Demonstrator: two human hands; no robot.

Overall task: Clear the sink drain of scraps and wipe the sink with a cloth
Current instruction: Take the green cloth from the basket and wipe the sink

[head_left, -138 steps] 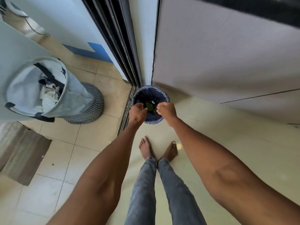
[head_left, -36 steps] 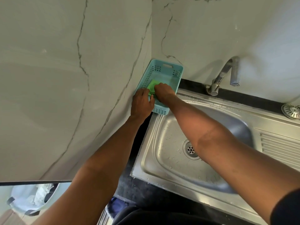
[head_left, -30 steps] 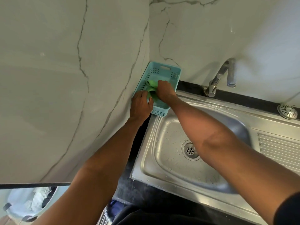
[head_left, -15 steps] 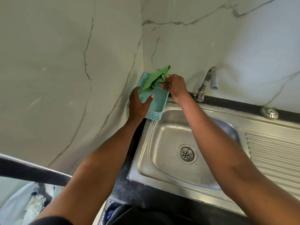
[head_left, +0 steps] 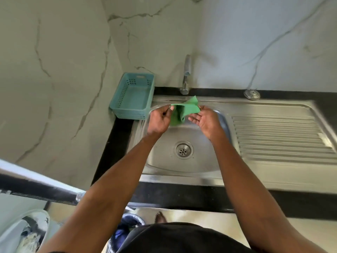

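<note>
Green cloth (head_left: 182, 112) hangs between my two hands above the sink (head_left: 182, 172), over the basin's far rim. My left hand (head_left: 159, 119) pinches its left corner; my right hand (head_left: 204, 121) has it at the fingertips, palm up. From either grip, the drain (head_left: 183, 150) lies straight below and nearer me, equally close to both, so I judge the wipe starts downward.

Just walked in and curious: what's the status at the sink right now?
Left hand and right hand both pinch the green cloth, spread above the steel sink basin. Round metal drain looks clear. Nothing in the way.
</note>
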